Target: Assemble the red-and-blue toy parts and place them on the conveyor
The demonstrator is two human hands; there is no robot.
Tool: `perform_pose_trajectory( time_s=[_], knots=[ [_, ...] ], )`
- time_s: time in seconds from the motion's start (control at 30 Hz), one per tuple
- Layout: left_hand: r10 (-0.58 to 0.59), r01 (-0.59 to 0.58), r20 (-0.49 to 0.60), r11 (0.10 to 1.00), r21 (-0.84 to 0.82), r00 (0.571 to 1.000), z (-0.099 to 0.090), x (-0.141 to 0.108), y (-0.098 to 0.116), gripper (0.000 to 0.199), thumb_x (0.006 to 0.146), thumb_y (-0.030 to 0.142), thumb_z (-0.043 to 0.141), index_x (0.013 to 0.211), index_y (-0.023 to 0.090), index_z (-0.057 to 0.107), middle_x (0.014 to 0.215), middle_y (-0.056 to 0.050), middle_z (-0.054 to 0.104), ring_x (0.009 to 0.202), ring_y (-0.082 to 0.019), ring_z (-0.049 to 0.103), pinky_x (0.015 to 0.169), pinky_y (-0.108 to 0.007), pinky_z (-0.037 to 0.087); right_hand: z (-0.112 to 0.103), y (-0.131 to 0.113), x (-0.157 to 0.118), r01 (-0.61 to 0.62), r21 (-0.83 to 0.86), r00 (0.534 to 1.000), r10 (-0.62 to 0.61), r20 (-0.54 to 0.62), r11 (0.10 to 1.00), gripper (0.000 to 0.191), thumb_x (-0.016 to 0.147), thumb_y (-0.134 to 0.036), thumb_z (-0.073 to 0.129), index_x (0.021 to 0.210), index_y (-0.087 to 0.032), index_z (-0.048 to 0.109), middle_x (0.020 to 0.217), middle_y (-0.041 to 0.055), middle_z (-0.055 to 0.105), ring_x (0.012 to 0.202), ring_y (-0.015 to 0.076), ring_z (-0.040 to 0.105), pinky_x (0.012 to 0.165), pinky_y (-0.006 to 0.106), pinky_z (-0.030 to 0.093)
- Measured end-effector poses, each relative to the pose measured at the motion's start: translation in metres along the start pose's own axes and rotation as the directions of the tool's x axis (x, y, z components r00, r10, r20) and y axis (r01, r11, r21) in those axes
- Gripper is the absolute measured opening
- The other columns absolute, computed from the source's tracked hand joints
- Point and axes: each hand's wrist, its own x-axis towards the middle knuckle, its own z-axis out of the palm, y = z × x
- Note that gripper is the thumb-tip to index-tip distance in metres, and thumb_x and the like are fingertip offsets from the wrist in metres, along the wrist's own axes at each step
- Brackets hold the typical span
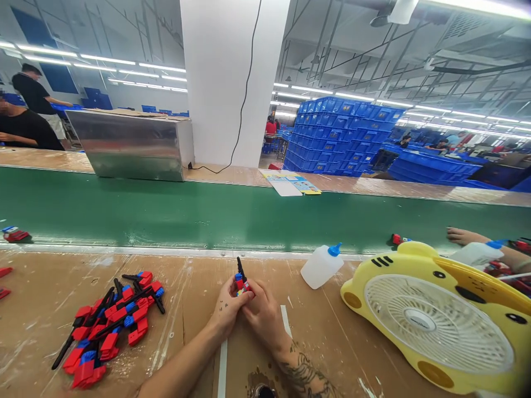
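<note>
Between my two hands is a small red and blue toy figure (240,283) with a black blade-like piece sticking up from it. The fingers of my left hand (226,307) close around its left side. My right hand (263,312) grips it from the right, with the thumbs near each other; the fingertips partly cover the figure. To the left on the cardboard-covered bench lies a pile of red, blue and black toy parts (110,320), several with long black blades. A white squeeze bottle with a blue cap (321,268) leans to the right of my hands.
A yellow animal-shaped fan (440,315) takes up the right side. Beyond the bench runs a green conveyor belt (232,213) carrying a few red toy pieces (15,234). Another person's hand (462,236) reaches in at right. Blue crates (332,135) stand stacked behind.
</note>
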Motion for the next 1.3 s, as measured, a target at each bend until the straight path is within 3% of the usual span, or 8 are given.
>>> perform_pose_trajectory(
  time_s=[0.13, 0.37, 0.6, 0.97, 1.07, 1.13, 1.2, 1.3],
  knots=[
    [-0.065, 0.064, -0.019, 0.996, -0.06, 0.998, -0.007, 0.004, 0.005, 0.043, 0.058, 0.022, 0.09, 0.097, 0.014, 0.071, 0.085, -0.006, 0.07, 0.075, -0.014, 0.062, 0.071, -0.022, 0.049, -0.006, 0.009, 0.003, 0.015, 0.034, 0.999, -0.014, -0.031, 0.999, 0.06, 0.083, -0.038, 0.071, 0.135, -0.023, 0.045, 0.126, 0.0141, 0.059, 0.117, 0.0289, 0.059, 0.098, 0.045, 0.052],
    [-0.08, 0.076, -0.041, 0.994, -0.084, 0.996, -0.008, 0.011, 0.056, 0.038, 0.054, 0.035, 0.087, 0.084, 0.017, 0.072, 0.091, -0.006, 0.07, 0.089, -0.02, 0.065, 0.089, -0.034, 0.054, -0.02, 0.04, 0.01, -0.322, 0.26, 0.926, 0.36, -0.112, 0.91, 0.051, 0.086, -0.051, 0.062, 0.123, -0.018, 0.054, 0.109, 0.0121, 0.065, 0.1, 0.0261, 0.063, 0.092, 0.044, 0.052],
    [-0.051, 0.088, 0.107, 0.921, -0.379, 0.993, 0.028, -0.042, 0.121, 0.071, 0.055, 0.045, 0.082, 0.119, 0.019, 0.065, 0.108, -0.011, 0.064, 0.101, -0.025, 0.062, 0.091, -0.032, 0.055, -0.021, 0.037, 0.019, -0.317, 0.335, 0.929, 0.362, -0.08, 0.887, 0.038, 0.082, -0.047, 0.067, 0.107, -0.019, 0.063, 0.096, 0.0078, 0.069, 0.091, 0.0227, 0.066, 0.083, 0.037, 0.054],
    [-0.126, 0.195, 0.217, 0.922, -0.335, 0.968, 0.045, -0.088, 0.104, 0.086, 0.053, 0.055, 0.085, 0.128, 0.027, 0.057, 0.099, -0.008, 0.058, 0.089, -0.019, 0.059, 0.085, -0.027, 0.054, -0.02, 0.04, 0.018, -0.329, 0.403, 0.925, 0.378, -0.045, 0.854, 0.031, 0.083, -0.042, 0.065, 0.103, -0.018, 0.063, 0.093, 0.0073, 0.068, 0.088, 0.023, 0.064, 0.081, 0.037, 0.051],
    [-0.032, 0.047, 0.182, 0.996, -0.08, 0.983, 0.039, -0.06, 0.097, 0.084, 0.054, 0.062, 0.08, 0.125, 0.025, 0.059, 0.106, -0.01, 0.06, 0.097, -0.025, 0.06, 0.091, -0.035, 0.052, -0.021, 0.039, 0.02, -0.333, 0.408, 0.923, 0.383, -0.045, 0.85, 0.029, 0.084, -0.041, 0.064, 0.103, -0.019, 0.064, 0.09, 0.0059, 0.067, 0.086, 0.0217, 0.064, 0.08, 0.036, 0.051],
    [0.075, -0.125, 0.161, 0.936, 0.329, 0.984, 0.035, -0.018, 0.092, 0.083, 0.058, 0.066, 0.072, 0.127, 0.023, 0.056, 0.112, -0.011, 0.061, 0.105, -0.03, 0.059, 0.096, -0.04, 0.049, -0.021, 0.038, 0.021, -0.336, 0.413, 0.92, 0.389, -0.05, 0.847, 0.029, 0.084, -0.041, 0.064, 0.103, -0.018, 0.064, 0.089, 0.0053, 0.068, 0.084, 0.0207, 0.064, 0.079, 0.035, 0.051],
    [0.121, -0.218, 0.181, 0.528, 0.821, 0.976, 0.035, 0.038, 0.088, 0.08, 0.069, 0.069, 0.058, 0.132, 0.02, 0.05, 0.112, -0.011, 0.061, 0.103, -0.028, 0.06, 0.094, -0.041, 0.048, -0.02, 0.039, 0.021, -0.339, 0.417, 0.916, 0.398, -0.061, 0.844, 0.028, 0.085, -0.04, 0.063, 0.102, -0.018, 0.064, 0.087, 0.0049, 0.068, 0.082, 0.0197, 0.064, 0.077, 0.033, 0.051],
    [0.067, -0.173, 0.161, 0.261, 0.95, 0.985, 0.039, 0.127, 0.084, 0.067, 0.068, 0.049, 0.072, 0.123, 0.015, 0.056, 0.101, -0.011, 0.064, 0.098, -0.028, 0.06, 0.094, -0.043, 0.046, -0.016, 0.043, 0.021, -0.335, 0.417, 0.914, 0.399, -0.077, 0.845, 0.028, 0.085, -0.04, 0.062, 0.102, -0.018, 0.063, 0.086, 0.0046, 0.067, 0.08, 0.0184, 0.063, 0.076, 0.032, 0.052]
  ],
)
